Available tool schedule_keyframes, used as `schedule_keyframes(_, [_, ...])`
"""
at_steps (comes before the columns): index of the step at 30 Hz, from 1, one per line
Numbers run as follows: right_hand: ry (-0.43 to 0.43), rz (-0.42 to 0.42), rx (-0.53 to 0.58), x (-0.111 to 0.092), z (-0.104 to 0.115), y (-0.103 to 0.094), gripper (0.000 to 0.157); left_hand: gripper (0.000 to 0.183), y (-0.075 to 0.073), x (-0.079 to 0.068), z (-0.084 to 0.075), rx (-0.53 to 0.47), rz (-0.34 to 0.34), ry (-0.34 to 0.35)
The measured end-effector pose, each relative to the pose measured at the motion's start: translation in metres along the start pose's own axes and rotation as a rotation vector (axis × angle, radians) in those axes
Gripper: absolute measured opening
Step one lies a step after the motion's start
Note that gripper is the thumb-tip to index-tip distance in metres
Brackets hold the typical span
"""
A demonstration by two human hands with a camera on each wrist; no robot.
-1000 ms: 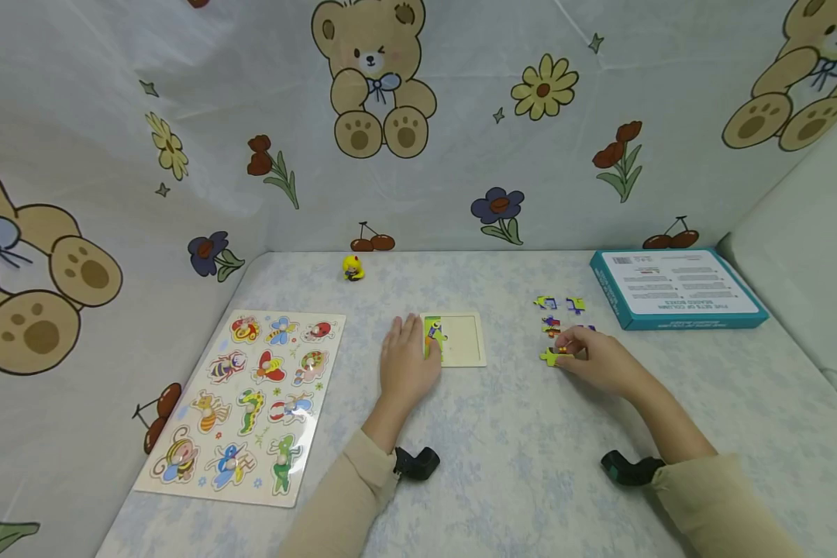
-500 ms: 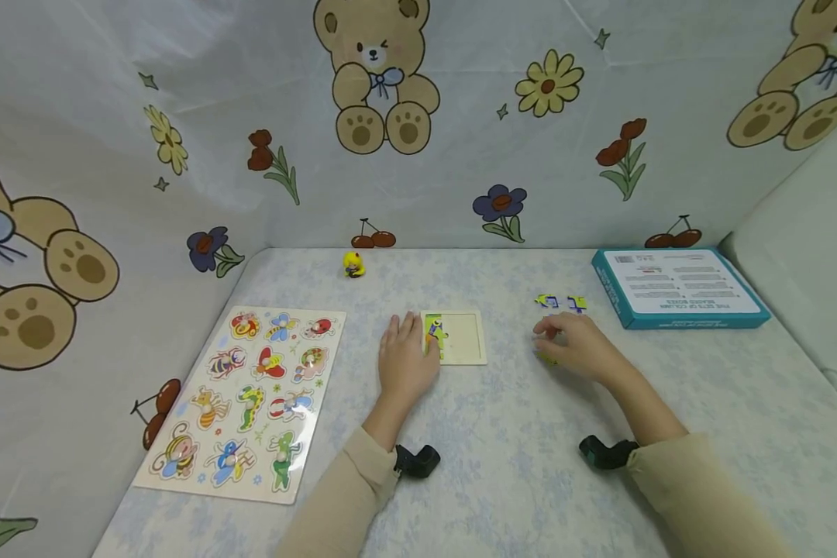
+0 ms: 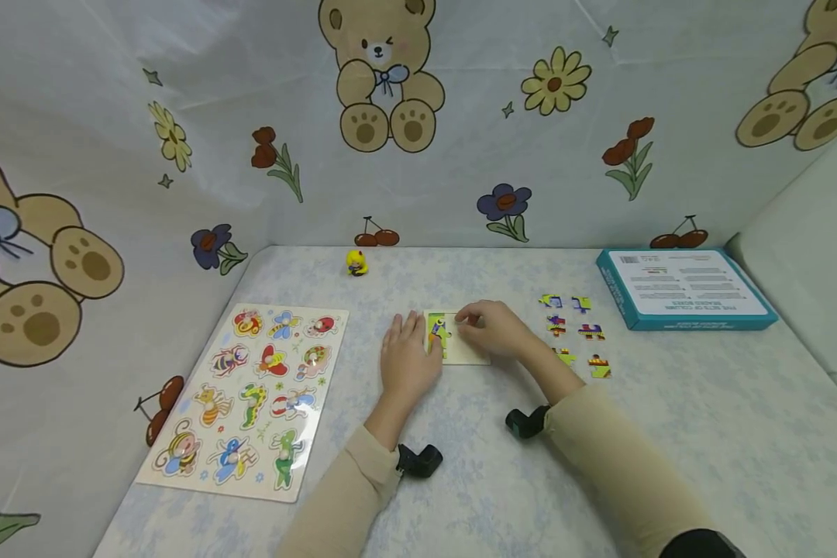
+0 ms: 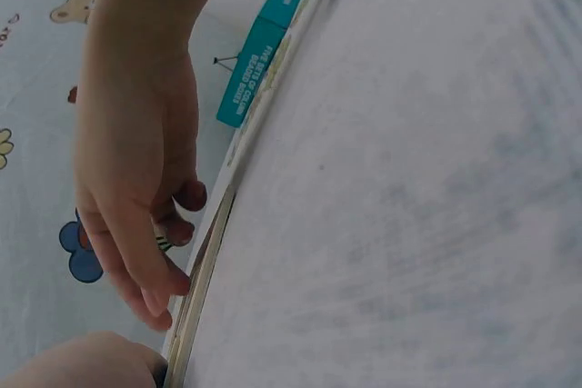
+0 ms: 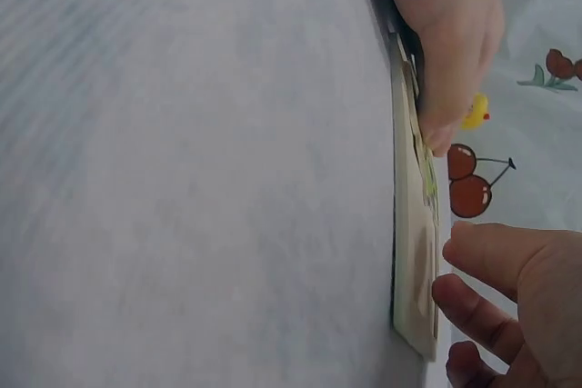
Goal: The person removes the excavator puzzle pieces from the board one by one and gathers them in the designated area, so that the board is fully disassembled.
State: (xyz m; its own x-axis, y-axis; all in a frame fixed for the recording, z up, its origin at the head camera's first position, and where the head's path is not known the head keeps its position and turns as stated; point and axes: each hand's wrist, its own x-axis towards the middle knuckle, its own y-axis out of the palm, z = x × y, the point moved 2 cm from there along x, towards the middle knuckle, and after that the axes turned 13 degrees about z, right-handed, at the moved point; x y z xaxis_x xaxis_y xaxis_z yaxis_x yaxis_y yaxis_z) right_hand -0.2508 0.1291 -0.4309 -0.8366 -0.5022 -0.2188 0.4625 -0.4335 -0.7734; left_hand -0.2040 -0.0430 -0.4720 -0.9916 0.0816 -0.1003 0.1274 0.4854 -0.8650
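A small square wooden puzzle tray lies mid-table, with colourful green pieces along its left side. My left hand rests flat against the tray's left edge, its thumb over the fitted pieces. Above the right part of the tray hovers my right hand, fingers bent loosely. In the right wrist view its fingertips stand apart with nothing seen between them. Several loose jigsaw pieces lie to the tray's right; my right forearm partly covers one yellow-green piece.
At the left lies a large peg puzzle board with insect pictures. A small yellow duck figure stands near the back edge. A teal box sits at the back right. Patterned cloth hangs behind the table.
My right hand has left the loose pieces, moving left to the tray; the pieces it covered now show. My left hand stays at the tray's left edge.
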Motion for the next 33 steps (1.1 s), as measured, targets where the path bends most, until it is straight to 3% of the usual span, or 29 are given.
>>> schedule_keyframes(6, [-0.019, -0.036, -0.039, 0.014, 0.011, 0.008, 0.017, 0.059, -0.003, -0.001, -0.003, 0.006, 0.012, 0.007])
schedule_keyframes(12, [-0.002, -0.067, 0.010, 0.021, 0.011, 0.014, 0.014, 0.058, -0.003, -0.001, -0.003, 0.010, -0.003, 0.013])
schedule_keyframes(21, [0.060, -0.090, 0.086, 0.026, 0.012, 0.018, 0.015, 0.057, -0.004, -0.001, -0.003, 0.022, -0.013, 0.022])
schedule_keyframes(29, [0.059, -0.094, 0.059, 0.027, 0.013, 0.018, 0.017, 0.058, -0.003, 0.000, -0.001, 0.015, -0.007, 0.017])
schedule_keyframes(33, [0.044, -0.088, 0.034, 0.029, 0.013, 0.018, 0.025, 0.058, -0.003, -0.001, 0.000, 0.020, -0.008, 0.014])
